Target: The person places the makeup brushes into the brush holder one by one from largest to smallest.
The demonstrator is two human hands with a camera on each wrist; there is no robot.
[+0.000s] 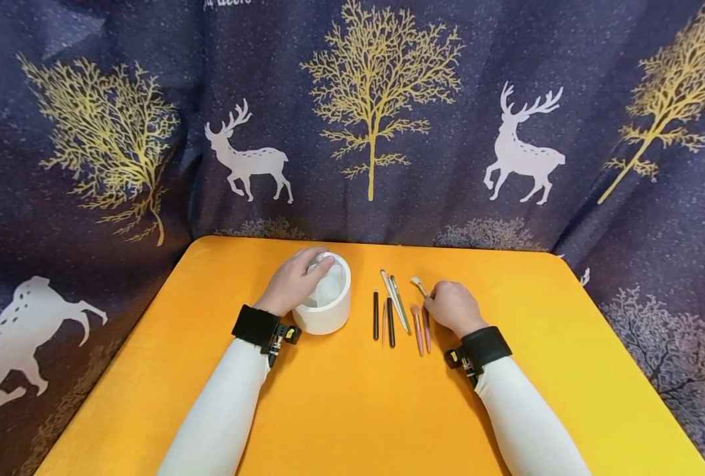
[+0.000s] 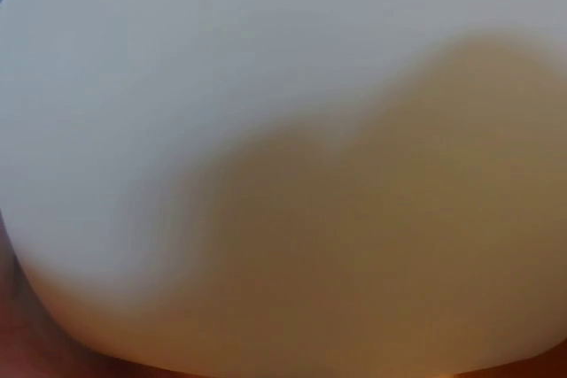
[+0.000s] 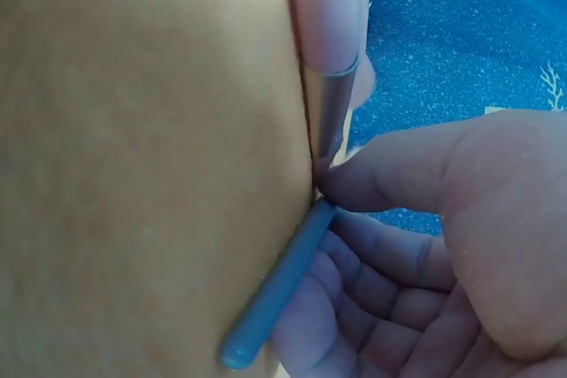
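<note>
My left hand grips a white round divided holder at its left side, the thumb over the rim. The holder's pale wall fills the left wrist view; most of the gripping fingers are hidden. To the right, my right hand pinches a makeup brush, whose light bristles point away to the upper left. In the right wrist view its bluish handle comes out between thumb and curled fingers. Just beside that hand lie two pink-handled brushes, one partly covered by it.
Between the hands, several slim brushes and pencils lie on the orange table: a black one, another black one, a white-handled one and a greenish one. A dark patterned curtain hangs behind the table.
</note>
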